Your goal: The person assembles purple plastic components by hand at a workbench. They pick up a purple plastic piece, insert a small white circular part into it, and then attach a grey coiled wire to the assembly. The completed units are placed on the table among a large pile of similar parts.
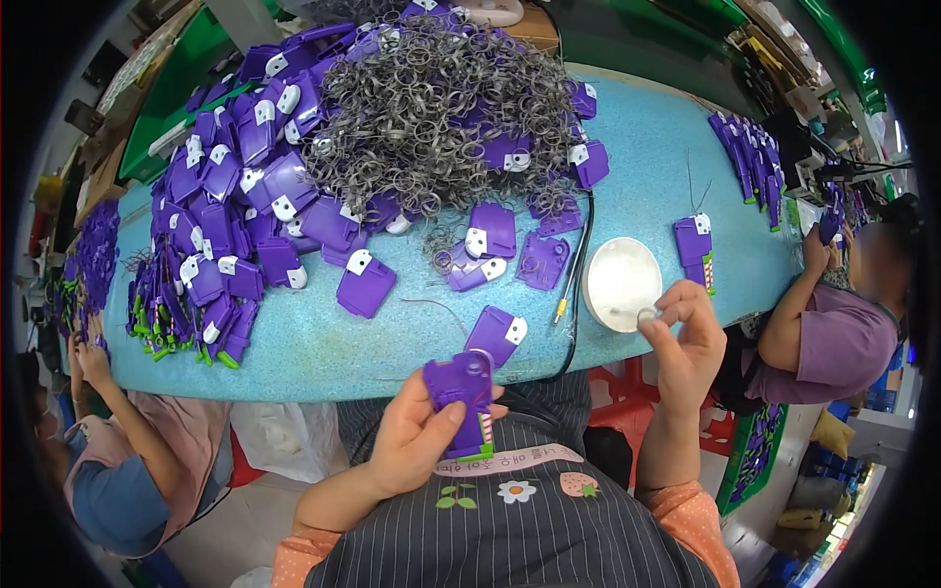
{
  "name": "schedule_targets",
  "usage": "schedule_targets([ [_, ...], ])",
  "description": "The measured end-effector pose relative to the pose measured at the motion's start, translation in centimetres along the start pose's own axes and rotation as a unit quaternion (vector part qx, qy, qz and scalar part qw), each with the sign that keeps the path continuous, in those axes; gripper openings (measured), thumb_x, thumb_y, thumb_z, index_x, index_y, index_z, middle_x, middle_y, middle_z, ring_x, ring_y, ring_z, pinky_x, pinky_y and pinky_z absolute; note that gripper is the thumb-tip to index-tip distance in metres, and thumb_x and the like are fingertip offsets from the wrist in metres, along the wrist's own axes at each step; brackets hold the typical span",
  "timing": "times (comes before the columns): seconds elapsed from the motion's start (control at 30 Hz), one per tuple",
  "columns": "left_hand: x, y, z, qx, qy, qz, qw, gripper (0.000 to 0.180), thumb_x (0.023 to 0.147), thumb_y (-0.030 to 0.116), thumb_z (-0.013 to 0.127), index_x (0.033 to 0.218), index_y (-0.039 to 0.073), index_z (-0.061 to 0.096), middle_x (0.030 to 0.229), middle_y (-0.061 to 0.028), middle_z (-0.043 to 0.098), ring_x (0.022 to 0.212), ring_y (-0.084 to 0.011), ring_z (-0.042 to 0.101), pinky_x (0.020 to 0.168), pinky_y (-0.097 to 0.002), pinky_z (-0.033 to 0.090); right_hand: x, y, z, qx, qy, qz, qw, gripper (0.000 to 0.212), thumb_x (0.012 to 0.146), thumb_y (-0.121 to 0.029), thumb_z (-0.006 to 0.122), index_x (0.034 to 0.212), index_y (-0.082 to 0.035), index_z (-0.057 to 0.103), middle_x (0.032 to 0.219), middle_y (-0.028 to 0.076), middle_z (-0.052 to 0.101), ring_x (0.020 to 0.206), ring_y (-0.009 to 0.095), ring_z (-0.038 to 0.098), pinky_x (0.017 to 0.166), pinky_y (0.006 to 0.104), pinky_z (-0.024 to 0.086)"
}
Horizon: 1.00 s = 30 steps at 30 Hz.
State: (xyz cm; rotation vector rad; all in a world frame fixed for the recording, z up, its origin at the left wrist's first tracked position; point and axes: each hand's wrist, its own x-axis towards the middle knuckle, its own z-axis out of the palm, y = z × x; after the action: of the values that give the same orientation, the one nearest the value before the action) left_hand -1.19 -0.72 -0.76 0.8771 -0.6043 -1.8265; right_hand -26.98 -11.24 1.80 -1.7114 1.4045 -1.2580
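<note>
My left hand (423, 436) is closed around a purple plastic shell (455, 380) near the table's front edge. The shell has a round recess at its top and a green, striped strip at its lower end. To the right, my right hand (694, 343) pinches a small, shiny round piece (646, 318) between thumb and fingertips; its exact kind is too small to tell. That hand is beside the lower right rim of a round white bowl (624, 272). A purple shell with a white tip (497, 336) lies on the table just beyond my left hand.
A big heap of coiled grey metal strips (441, 118) covers the far middle of the blue table (412, 363). Purple-and-white shells (230, 230) are piled at left. A black cable (578, 294) runs beside the bowl. One person (833, 333) works at right, another (127, 461) at left.
</note>
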Motion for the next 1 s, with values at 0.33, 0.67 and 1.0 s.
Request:
schedule_targets([
  [0.33, 1.7, 0.8, 1.5, 0.018, -0.063, -0.004, 0.998, 0.034, 0.096, 0.003, 0.038, 0.129, -0.001, 0.036, 0.115, -0.0134, 0.055, 0.105, -0.0176, 0.057, 0.090, -0.0316, 0.047, -2.1, -1.9, 6.6, 0.226, -0.215, 0.007, 0.950, 0.023, 0.061, 0.001, 0.077, 0.068, -0.003, 0.056, 0.087, 0.007, 0.056, 0.099, 0.026, 0.052, 0.082, 0.0354, 0.040],
  [0.67, 1.6, 0.6, 0.2, 0.130, -0.114, -0.021, 0.985, 0.033, 0.094, 0.001, 0.039, 0.127, -0.004, 0.037, 0.114, -0.0139, 0.056, 0.106, -0.0159, 0.056, 0.089, -0.0279, 0.045, -3.3, -1.1, 6.2, 0.251, -0.278, 0.111, 0.920, 0.026, 0.070, -0.003, 0.077, 0.073, -0.003, 0.051, 0.087, 0.011, 0.066, 0.086, 0.021, 0.064, 0.075, 0.0318, 0.048],
  [1.0, 1.9, 1.7, 0.7, 0.391, -0.194, -0.006, 0.899, 0.029, 0.087, 0.005, 0.051, 0.114, -0.002, 0.044, 0.081, -0.0165, 0.063, 0.068, -0.0272, 0.063, 0.058, -0.0357, 0.047, 0.3, -3.1, 3.3, 0.162, -0.492, 0.249, 0.819, 0.037, 0.071, -0.011, 0.080, 0.085, -0.004, 0.046, 0.062, 0.001, 0.052, 0.059, 0.004, 0.050, 0.049, 0.0203, 0.037],
])
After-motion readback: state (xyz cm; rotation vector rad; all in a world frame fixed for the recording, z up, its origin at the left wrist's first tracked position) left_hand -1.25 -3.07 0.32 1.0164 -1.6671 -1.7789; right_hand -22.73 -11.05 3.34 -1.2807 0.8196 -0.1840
